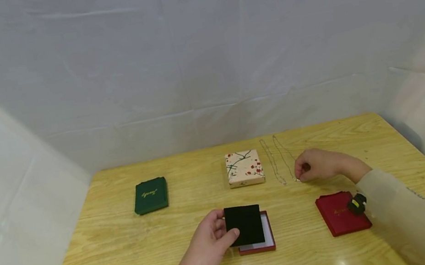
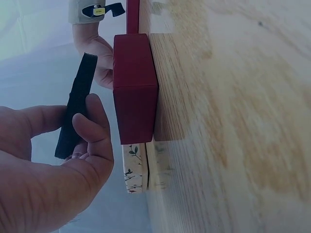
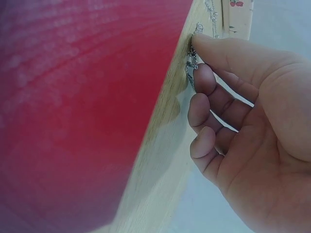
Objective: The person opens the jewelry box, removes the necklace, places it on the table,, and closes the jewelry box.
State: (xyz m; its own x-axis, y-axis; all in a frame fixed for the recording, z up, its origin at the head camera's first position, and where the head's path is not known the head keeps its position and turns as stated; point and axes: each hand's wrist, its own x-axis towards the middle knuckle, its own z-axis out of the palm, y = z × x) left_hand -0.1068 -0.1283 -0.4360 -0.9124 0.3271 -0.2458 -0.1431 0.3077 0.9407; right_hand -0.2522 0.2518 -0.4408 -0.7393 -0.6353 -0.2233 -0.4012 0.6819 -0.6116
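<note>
My left hand (image 1: 209, 246) pinches a thin black square pad (image 1: 244, 224) between thumb and fingers. The pad is held over a red open box (image 1: 257, 250), covering most of its pale inside. In the left wrist view the pad (image 2: 77, 104) is seen nearly edge-on, apart from the box (image 2: 136, 111). Farther back on the right, my right hand (image 1: 319, 164) has its thumb and index fingertips at the near end of a silver chain necklace (image 1: 284, 158). Up close, the chain (image 3: 193, 57) bunches at those fingertips, and the other fingers are curled.
A second silver necklace (image 1: 270, 160) lies alongside the first. Left of it sits a cream floral box lid (image 1: 244, 167). A green pouch (image 1: 150, 195) is at the far left. Below my right forearm, a red pouch (image 1: 340, 214) lies partly behind the wrist camera (image 1: 357, 204).
</note>
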